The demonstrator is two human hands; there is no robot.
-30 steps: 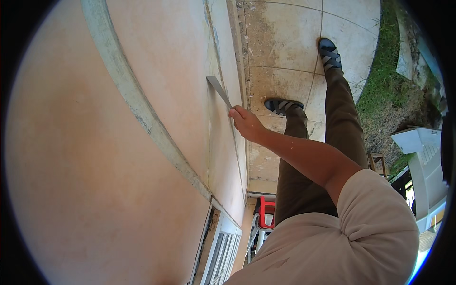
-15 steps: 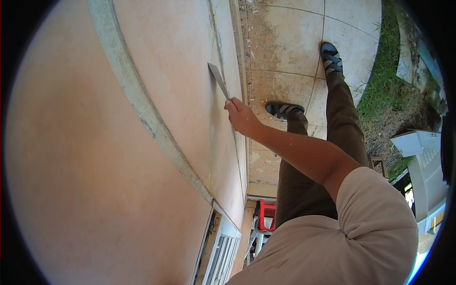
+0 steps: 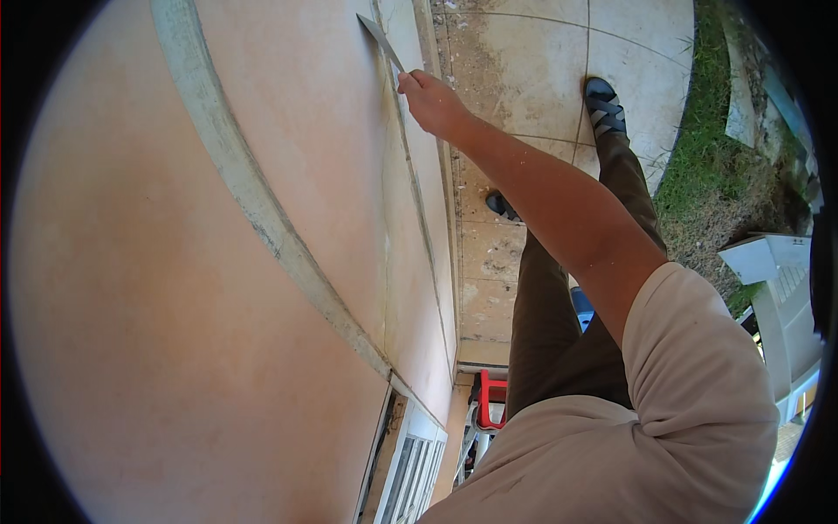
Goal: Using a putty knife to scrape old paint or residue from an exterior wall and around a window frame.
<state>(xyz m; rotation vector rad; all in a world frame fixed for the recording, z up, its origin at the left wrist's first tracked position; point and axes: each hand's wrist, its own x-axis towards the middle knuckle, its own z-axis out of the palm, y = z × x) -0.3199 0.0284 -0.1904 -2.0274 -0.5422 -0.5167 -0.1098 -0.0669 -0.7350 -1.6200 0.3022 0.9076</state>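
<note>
My right hand (image 3: 434, 103) is stretched out along a peach-coloured wall (image 3: 175, 306) and grips the handle of a flat metal scraper (image 3: 380, 39). The thin grey blade lies against the wall surface near the top of the picture. My bare forearm and beige short sleeve (image 3: 698, 384) run back toward the lower right. My left hand is out of sight.
A pale grey raised band (image 3: 236, 192) crosses the wall diagonally. Below lie stained floor tiles (image 3: 524, 61), my sandalled feet (image 3: 604, 105), a grass strip (image 3: 707, 148), a red stool (image 3: 491, 397), a barred window (image 3: 410, 454) and a white object (image 3: 777, 288).
My right hand has slid the scraper farther along the wall, away from me and toward the top of the picture. My arm is now more stretched out.
</note>
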